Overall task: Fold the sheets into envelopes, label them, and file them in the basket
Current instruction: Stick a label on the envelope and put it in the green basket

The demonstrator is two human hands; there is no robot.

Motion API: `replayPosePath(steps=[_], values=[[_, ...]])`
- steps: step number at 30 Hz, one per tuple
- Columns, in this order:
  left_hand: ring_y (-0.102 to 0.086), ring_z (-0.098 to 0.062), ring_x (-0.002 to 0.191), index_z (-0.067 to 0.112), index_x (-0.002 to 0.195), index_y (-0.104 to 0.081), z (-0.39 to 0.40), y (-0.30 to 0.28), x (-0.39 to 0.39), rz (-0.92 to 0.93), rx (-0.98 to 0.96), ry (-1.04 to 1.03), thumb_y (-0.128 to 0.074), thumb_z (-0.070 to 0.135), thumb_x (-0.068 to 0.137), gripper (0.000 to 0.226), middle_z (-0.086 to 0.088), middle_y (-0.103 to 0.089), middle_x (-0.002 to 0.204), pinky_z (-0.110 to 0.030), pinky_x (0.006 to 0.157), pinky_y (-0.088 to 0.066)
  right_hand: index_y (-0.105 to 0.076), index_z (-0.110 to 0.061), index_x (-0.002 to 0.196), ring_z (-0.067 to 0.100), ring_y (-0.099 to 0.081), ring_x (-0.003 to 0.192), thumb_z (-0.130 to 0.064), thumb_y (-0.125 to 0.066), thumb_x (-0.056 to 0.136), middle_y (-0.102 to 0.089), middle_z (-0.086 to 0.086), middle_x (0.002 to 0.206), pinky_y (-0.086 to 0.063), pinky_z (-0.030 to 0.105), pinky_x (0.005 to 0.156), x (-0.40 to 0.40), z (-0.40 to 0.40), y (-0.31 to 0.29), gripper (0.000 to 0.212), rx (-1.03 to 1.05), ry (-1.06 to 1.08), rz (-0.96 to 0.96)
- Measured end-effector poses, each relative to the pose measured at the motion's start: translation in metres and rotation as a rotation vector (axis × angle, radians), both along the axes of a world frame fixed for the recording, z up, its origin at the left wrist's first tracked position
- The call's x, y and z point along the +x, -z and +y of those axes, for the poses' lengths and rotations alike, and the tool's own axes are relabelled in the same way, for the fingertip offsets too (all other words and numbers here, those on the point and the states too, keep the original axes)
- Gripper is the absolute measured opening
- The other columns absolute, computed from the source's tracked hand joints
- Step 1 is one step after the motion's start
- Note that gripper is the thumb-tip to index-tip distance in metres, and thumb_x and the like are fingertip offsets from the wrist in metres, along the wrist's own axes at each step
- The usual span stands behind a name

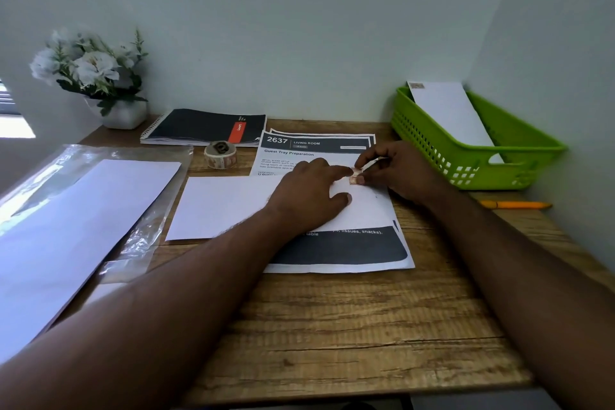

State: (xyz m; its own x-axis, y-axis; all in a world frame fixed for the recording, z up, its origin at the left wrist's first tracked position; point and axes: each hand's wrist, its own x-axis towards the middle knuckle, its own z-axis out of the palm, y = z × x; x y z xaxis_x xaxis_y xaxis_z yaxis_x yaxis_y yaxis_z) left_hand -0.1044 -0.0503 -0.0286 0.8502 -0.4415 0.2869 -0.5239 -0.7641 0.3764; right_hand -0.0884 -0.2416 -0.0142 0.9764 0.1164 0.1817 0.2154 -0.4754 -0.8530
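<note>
A white envelope lies flat at the table's middle, on top of a printed sheet. My left hand presses down on the envelope, index finger stretched to its upper right corner. There my right hand pinches a small brownish sticker label between thumb and forefinger, touching the corner. A green plastic basket stands at the right, holding one white envelope with a label on its top corner. A roll of sticker tape sits behind the envelope.
A clear plastic pack of white envelopes lies at the left. A black spiral notebook and a white flower pot stand at the back. An orange pen lies in front of the basket. Walls close the back and right.
</note>
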Motion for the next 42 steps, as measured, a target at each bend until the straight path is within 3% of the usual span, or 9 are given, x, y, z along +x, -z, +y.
replayPosePath(steps=[3, 6, 8, 14, 18, 25, 28, 37, 42], values=[[-0.045, -0.022, 0.119, 0.035, 0.140, -0.046, -0.001, 0.000, 0.001, 0.000, 0.029, -0.011, -0.055, 0.044, 0.091, 0.050, 0.000, -0.054, 0.123, -0.032, 0.099, -0.036, -0.070, -0.008, 0.083, 0.024, -0.051, 0.066, -0.006, -0.082, 0.068, -0.065, 0.031, 0.071, -0.037, 0.029, 0.063, 0.000, -0.001, 0.000, 0.020, -0.009, 0.007, -0.005], [-0.044, -0.022, 0.121, 0.035, 0.140, -0.046, -0.001, 0.000, 0.002, 0.001, 0.039, -0.018, -0.054, 0.044, 0.091, 0.050, -0.001, -0.053, 0.125, -0.033, 0.101, -0.037, -0.070, -0.005, 0.086, 0.018, -0.045, 0.057, -0.007, -0.082, 0.070, -0.059, 0.012, 0.058, -0.033, 0.021, 0.050, 0.000, -0.003, -0.001, 0.021, -0.046, 0.016, -0.029], [-0.043, -0.023, 0.122, 0.036, 0.140, -0.045, -0.002, -0.001, 0.002, 0.006, 0.052, -0.017, -0.053, 0.044, 0.092, 0.050, -0.001, -0.052, 0.126, -0.033, 0.102, -0.037, -0.070, -0.002, 0.088, 0.013, -0.046, 0.054, -0.007, -0.081, 0.070, -0.058, 0.009, 0.058, -0.033, 0.019, 0.048, 0.000, -0.003, -0.001, 0.022, -0.057, 0.019, -0.037], [-0.042, -0.024, 0.120, 0.041, 0.144, -0.038, -0.004, 0.000, 0.002, -0.007, 0.146, -0.016, -0.045, 0.044, 0.096, 0.048, -0.003, -0.048, 0.129, -0.036, 0.101, -0.037, -0.070, -0.006, 0.086, 0.021, -0.053, 0.064, -0.004, -0.079, 0.072, -0.067, 0.030, 0.078, -0.038, 0.023, 0.056, -0.001, -0.004, -0.001, 0.017, -0.132, -0.012, -0.073], [-0.039, -0.024, 0.121, 0.042, 0.145, -0.035, -0.004, 0.001, 0.002, -0.013, 0.201, -0.006, -0.039, 0.044, 0.098, 0.047, -0.002, -0.044, 0.132, -0.038, 0.102, -0.036, -0.070, -0.009, 0.087, 0.029, -0.060, 0.066, -0.002, -0.078, 0.073, -0.069, 0.026, 0.084, -0.043, 0.029, 0.064, 0.001, -0.004, -0.001, 0.017, -0.186, -0.040, -0.110], [-0.039, -0.025, 0.121, 0.042, 0.140, -0.042, -0.005, 0.000, 0.001, -0.009, 0.205, 0.002, -0.039, 0.043, 0.098, 0.042, -0.001, -0.044, 0.131, -0.038, 0.102, -0.034, -0.071, -0.006, 0.088, 0.015, -0.059, 0.071, -0.001, -0.076, 0.075, -0.071, 0.020, 0.087, -0.045, 0.020, 0.062, 0.004, -0.006, 0.001, 0.015, -0.174, -0.047, -0.106], [-0.038, -0.025, 0.123, 0.042, 0.141, -0.042, -0.005, -0.002, 0.001, -0.002, 0.216, 0.007, -0.038, 0.041, 0.099, 0.042, -0.002, -0.043, 0.134, -0.040, 0.104, -0.034, -0.072, -0.001, 0.085, 0.007, -0.060, 0.072, -0.004, -0.077, 0.075, -0.071, 0.011, 0.083, -0.048, 0.018, 0.067, 0.006, -0.006, 0.004, 0.012, -0.138, -0.059, -0.126], [-0.039, -0.025, 0.122, 0.042, 0.140, -0.042, -0.005, 0.000, 0.002, 0.003, 0.189, 0.007, -0.040, 0.041, 0.098, 0.043, -0.001, -0.045, 0.131, -0.037, 0.103, -0.034, -0.067, -0.013, 0.084, 0.011, -0.061, 0.066, -0.006, -0.079, 0.074, -0.068, 0.005, 0.071, -0.046, 0.026, 0.064, 0.016, -0.001, 0.009, 0.017, -0.009, 0.017, -0.083], [-0.046, -0.023, 0.113, 0.029, 0.129, -0.039, -0.002, 0.000, 0.001, 0.061, -0.055, -0.027, -0.060, 0.038, 0.088, 0.047, 0.000, -0.054, 0.120, -0.036, 0.096, -0.037, -0.060, -0.001, 0.090, 0.006, -0.066, 0.058, 0.008, -0.076, 0.070, -0.069, 0.000, 0.060, -0.045, 0.013, 0.053, 0.015, -0.002, 0.002, 0.026, 0.236, 0.060, -0.039]])
